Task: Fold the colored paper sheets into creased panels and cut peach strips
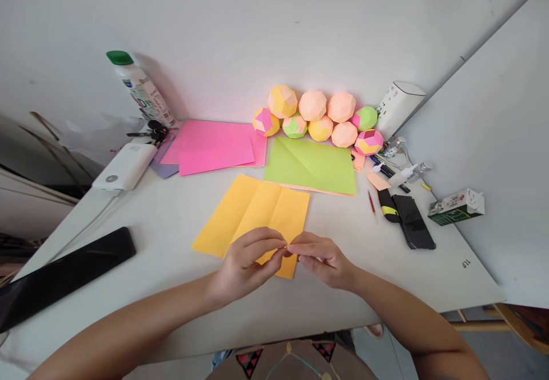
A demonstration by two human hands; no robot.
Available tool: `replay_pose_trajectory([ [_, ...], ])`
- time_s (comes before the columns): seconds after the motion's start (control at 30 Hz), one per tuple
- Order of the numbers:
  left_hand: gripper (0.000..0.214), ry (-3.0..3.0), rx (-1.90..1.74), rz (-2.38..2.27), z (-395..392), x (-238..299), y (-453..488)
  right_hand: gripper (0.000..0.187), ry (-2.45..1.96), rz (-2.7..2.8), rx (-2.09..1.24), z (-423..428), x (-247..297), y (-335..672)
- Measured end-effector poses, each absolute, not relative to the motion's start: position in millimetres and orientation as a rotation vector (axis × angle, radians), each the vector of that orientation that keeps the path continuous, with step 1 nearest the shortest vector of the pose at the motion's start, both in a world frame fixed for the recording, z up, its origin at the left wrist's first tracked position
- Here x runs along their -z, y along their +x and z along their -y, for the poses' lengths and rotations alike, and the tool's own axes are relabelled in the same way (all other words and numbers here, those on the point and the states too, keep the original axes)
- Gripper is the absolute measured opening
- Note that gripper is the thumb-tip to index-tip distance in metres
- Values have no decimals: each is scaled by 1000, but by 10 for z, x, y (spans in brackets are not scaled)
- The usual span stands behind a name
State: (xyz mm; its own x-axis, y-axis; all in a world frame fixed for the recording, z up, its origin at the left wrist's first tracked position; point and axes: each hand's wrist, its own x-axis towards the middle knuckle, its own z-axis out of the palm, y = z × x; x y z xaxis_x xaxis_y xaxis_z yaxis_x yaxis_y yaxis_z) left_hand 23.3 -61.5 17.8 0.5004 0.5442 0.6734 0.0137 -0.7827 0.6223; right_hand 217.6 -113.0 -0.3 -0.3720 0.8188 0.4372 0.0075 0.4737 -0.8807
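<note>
Hands meet at 6 o'clock on the white table (171, 214). The left hand (246, 261) and the right hand (322, 261) both pinch a tiny orange paper bit (286, 248) with their fingertips, just over the orange sheet (253, 208). A green sheet (311, 166) lies at 1 o'clock from it, pink sheets (214, 146) at 11 o'clock, and paper balls (313, 106) at 12 o'clock by the wall.

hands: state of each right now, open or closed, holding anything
Left hand: closed, fingertips pinching the orange paper.
Right hand: closed, pinching the same paper at the same spot.
</note>
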Motion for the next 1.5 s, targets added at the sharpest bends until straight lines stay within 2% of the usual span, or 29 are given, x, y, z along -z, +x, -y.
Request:
replay_pose_trajectory([
  [0.2, 24, 2161, -1208, -416, 610, -204, 221, 41, -667, 1908, -715, 1077, -41, 2189],
  [0.37, 29, 2301, -1221, -372, 591, -115, 211, 34, -688, 1934, -670, 1077, -46, 2187],
  [0.53, 25, 2472, -1155, -386, 571, -28, 200, 26, -745, 1900, -715, 1100, -23, 2183],
  [0.73, 20, 2554, -1187, -398, 576, -10, 206, 25, -752, 1888, -783, 1113, -19, 2165],
  [0.97, 17, 2509, -1286, -468, 601, 1, 234, 31, -749, 1879, -915, 1147, -2, 2162],
  [1.5, 25, 2452, -1437, -520, 627, -39, 253, 49, -591, 1740, -1283, 1197, 48, 2153],
])
